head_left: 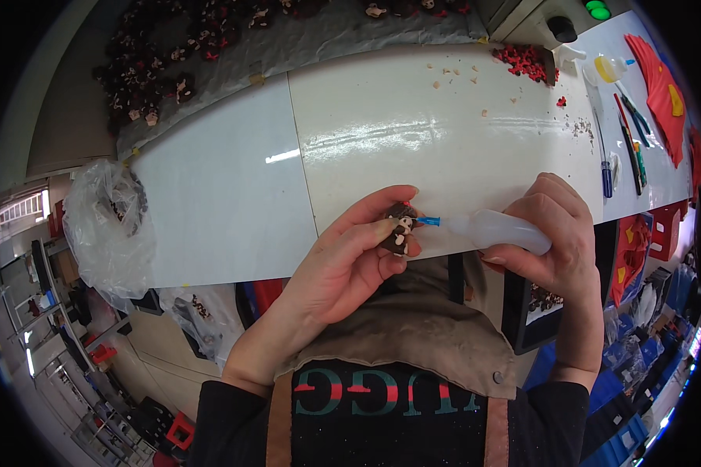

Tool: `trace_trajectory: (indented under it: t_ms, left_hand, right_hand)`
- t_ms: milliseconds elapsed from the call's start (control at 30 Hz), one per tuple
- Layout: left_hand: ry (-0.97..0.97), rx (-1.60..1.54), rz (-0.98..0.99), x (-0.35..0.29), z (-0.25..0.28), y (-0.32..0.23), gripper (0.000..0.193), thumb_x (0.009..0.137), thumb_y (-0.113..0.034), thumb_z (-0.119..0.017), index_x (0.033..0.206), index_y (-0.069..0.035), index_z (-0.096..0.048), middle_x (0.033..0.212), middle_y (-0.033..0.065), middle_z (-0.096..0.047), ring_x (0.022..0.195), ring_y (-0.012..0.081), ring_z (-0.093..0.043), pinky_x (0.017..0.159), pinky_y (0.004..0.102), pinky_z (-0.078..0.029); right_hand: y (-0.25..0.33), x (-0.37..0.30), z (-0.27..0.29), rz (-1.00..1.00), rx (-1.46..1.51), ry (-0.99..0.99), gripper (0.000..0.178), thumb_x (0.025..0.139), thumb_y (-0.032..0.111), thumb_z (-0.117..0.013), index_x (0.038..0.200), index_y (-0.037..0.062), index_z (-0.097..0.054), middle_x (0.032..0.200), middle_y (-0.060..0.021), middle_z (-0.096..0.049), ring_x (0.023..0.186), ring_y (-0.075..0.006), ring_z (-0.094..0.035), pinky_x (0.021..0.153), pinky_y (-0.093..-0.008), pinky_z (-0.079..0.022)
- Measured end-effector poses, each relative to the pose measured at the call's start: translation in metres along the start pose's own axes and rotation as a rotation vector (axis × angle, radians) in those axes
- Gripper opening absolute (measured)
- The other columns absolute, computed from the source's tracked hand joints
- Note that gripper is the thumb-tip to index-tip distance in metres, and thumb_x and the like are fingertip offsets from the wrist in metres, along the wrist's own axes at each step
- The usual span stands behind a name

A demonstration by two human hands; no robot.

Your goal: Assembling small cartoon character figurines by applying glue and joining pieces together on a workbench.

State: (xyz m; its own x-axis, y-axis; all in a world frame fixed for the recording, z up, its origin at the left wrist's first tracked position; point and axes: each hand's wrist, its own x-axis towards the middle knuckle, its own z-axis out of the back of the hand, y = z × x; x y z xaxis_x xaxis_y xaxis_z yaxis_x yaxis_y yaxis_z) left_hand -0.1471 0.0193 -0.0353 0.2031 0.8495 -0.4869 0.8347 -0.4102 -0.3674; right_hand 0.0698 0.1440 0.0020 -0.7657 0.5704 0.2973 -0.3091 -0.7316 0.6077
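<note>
A long white worktop (382, 132) spans the view, its near edge just beyond the person's lap, so the hands work in the air between body and edge with room to turn things freely. Along the far side lies a grey cloth (304, 43) heaped with small dark figures (144, 74), well out of the way, apparently kept together as one batch. At the left end a clear plastic bag (105, 222) hangs off the worktop's corner, holding what look like more dark pieces. To the right sit red felt shapes (662, 86), a pile of small red bits (526, 61), a few pens or tools (629, 140) and a small squeeze bottle with a yellow cap (611, 68), all within an arm's stretch of the right side.

The left hand (343, 265) comes up from below, its fingers clenched around a small brown figure (399, 228) with pale patches, thumb under and fingertips over. It is held tilted toward the other hand, so that one face is open to the nozzle. The right hand (557, 233) has its fingers wrapped around a clear soft applicator bottle (494, 229), laid nearly level and pointing left, a grip that looks suited to gentle squeezing. Its blue nozzle tip (428, 222) meets or almost meets the figure's side; whether it touches cannot be told. A brown apron (413, 327) covers the lap beneath both hands, placed to catch any drips.
</note>
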Motion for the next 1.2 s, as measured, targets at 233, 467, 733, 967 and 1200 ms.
trace_trajectory:
  t_ms: [233, 467, 733, 967, 1200]
  left_hand:
    - [0.025, 0.0, 0.003, -0.001, 0.002, 0.0, 0.038, 0.094, -0.01, -0.046, 0.131, -0.003, -0.042, 0.111, 0.0073, -0.055, 0.091, 0.0144, -0.059, 0.07, 0.0215, -0.049]
    - [0.005, -0.013, -0.017, 0.002, -0.004, 0.002, 0.042, 0.091, -0.008, -0.049, 0.131, -0.003, -0.039, 0.112, 0.0083, -0.055, 0.089, 0.0149, -0.06, 0.073, 0.0235, -0.052]
    - [-0.003, 0.026, -0.082, 0.007, -0.012, 0.011, 0.043, 0.092, -0.009, -0.048, 0.134, -0.006, -0.037, 0.118, 0.0092, -0.052, 0.095, 0.0158, -0.059, 0.077, 0.0241, -0.052]
    - [-0.041, 0.142, -0.187, 0.011, -0.022, 0.021, 0.043, 0.095, -0.012, -0.047, 0.136, -0.012, -0.035, 0.129, 0.0087, -0.045, 0.109, 0.0202, -0.055, 0.09, 0.0285, -0.049]
    - [-0.002, 0.229, -0.239, 0.011, -0.022, 0.02, 0.045, 0.095, -0.009, -0.047, 0.137, -0.016, -0.034, 0.134, 0.0086, -0.042, 0.116, 0.0235, -0.051, 0.096, 0.0317, -0.045]
  right_hand:
    - [0.003, 0.002, 0.003, 0.019, -0.049, 0.007, 0.037, 0.059, 0.032, -0.08, 0.07, 0.006, -0.056, 0.063, -0.0058, -0.049, 0.057, -0.0237, -0.048, 0.052, -0.033, -0.038]
    - [0.0, -0.003, 0.006, 0.025, -0.089, -0.011, 0.037, 0.058, 0.032, -0.08, 0.069, 0.0062, -0.055, 0.063, -0.0057, -0.047, 0.056, -0.0236, -0.047, 0.052, -0.0328, -0.038]
    - [0.001, -0.013, 0.007, -0.008, -0.145, -0.007, 0.039, 0.059, 0.033, -0.08, 0.072, 0.0059, -0.056, 0.064, -0.0056, -0.048, 0.058, -0.0237, -0.048, 0.054, -0.0333, -0.039]
    - [-0.002, -0.02, 0.003, -0.078, -0.144, -0.025, 0.04, 0.061, 0.035, -0.079, 0.076, 0.0049, -0.058, 0.066, -0.0061, -0.049, 0.061, -0.0244, -0.05, 0.055, -0.0341, -0.041]
    - [-0.003, -0.021, 0.003, -0.091, -0.122, -0.067, 0.041, 0.061, 0.036, -0.079, 0.077, 0.0042, -0.058, 0.067, -0.0063, -0.05, 0.062, -0.0239, -0.051, 0.055, -0.0335, -0.041]
